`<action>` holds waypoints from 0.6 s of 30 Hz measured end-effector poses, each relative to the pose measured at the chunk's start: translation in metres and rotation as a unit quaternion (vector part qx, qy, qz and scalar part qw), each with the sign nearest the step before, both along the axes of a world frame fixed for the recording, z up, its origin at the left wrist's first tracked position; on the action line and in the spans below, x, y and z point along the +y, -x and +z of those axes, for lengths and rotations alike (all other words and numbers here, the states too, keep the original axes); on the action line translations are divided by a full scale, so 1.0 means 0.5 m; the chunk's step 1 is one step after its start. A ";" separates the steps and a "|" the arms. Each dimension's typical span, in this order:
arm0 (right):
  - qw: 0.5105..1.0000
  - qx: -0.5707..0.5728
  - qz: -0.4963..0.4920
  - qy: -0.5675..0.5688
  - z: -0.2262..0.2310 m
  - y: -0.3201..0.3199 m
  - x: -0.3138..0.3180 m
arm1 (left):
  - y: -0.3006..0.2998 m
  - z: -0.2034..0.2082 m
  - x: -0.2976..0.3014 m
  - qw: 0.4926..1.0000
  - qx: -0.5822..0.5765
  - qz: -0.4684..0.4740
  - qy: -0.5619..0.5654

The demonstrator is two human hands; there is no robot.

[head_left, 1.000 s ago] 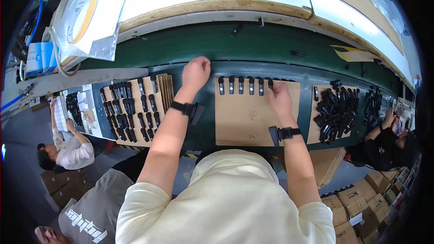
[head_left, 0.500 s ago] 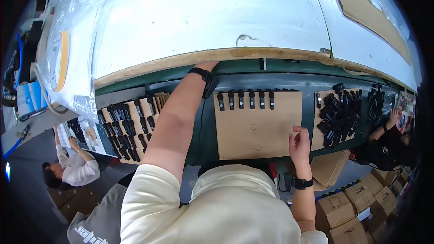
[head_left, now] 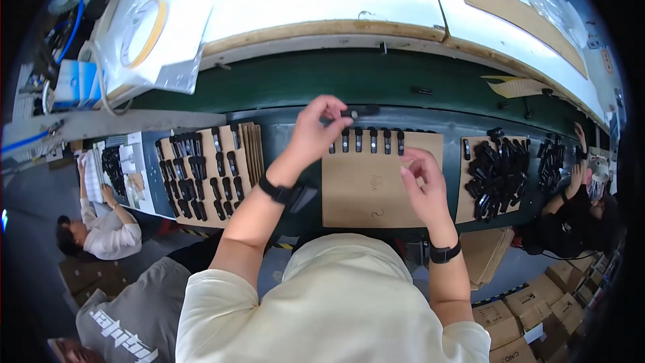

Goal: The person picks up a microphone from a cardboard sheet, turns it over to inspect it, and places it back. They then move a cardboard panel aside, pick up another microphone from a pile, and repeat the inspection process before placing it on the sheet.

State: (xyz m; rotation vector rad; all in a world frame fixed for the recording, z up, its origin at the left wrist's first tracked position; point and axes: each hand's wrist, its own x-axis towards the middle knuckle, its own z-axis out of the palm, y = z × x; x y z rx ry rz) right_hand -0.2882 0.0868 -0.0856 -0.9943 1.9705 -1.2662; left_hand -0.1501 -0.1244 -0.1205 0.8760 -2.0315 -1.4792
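My left hand pinches a small black stick-shaped device with a light dot, holding it level just beyond the far edge of the cardboard sheet. Along that edge a row of similar black devices stands side by side, its left end partly behind my left hand. My right hand hovers over the sheet's right side, below the last device in the row. Its fingers are curved and apart from the thumb, with nothing visible between them.
A cardboard sheet with rows of devices lies to the left. On the right a heap of devices covers another sheet. A white shelf with a wooden edge overhangs the green bench. Co-workers are at both sides.
My left hand has come back from under the shelf edge, now with a black device in it. My right hand has moved up and left toward the row. The view has shifted.
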 end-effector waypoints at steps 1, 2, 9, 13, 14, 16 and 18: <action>0.998 -0.058 0.004 0.022 0.016 -0.006 -0.012 | -0.015 0.036 0.032 0.999 0.010 -0.019 0.034; 0.992 -0.115 0.012 0.046 0.033 -0.014 -0.022 | -0.032 0.065 0.054 0.999 0.013 -0.014 0.038; 0.987 -0.119 0.086 0.072 0.106 -0.050 0.018 | -0.096 0.187 0.169 0.987 0.120 -0.056 0.088; 0.977 -0.033 0.105 0.183 0.136 -0.067 0.047 | -0.125 0.215 0.198 0.985 0.088 -0.093 0.118; 0.975 -0.008 0.112 0.190 0.150 -0.070 0.053 | -0.128 0.221 0.205 0.984 0.090 -0.091 0.121; 0.972 0.019 0.121 0.200 0.170 -0.075 0.061 | -0.133 0.230 0.220 0.976 0.117 -0.105 0.148; 0.961 0.109 0.143 0.210 0.185 -0.077 0.066 | -0.136 0.236 0.231 0.971 0.131 -0.111 0.165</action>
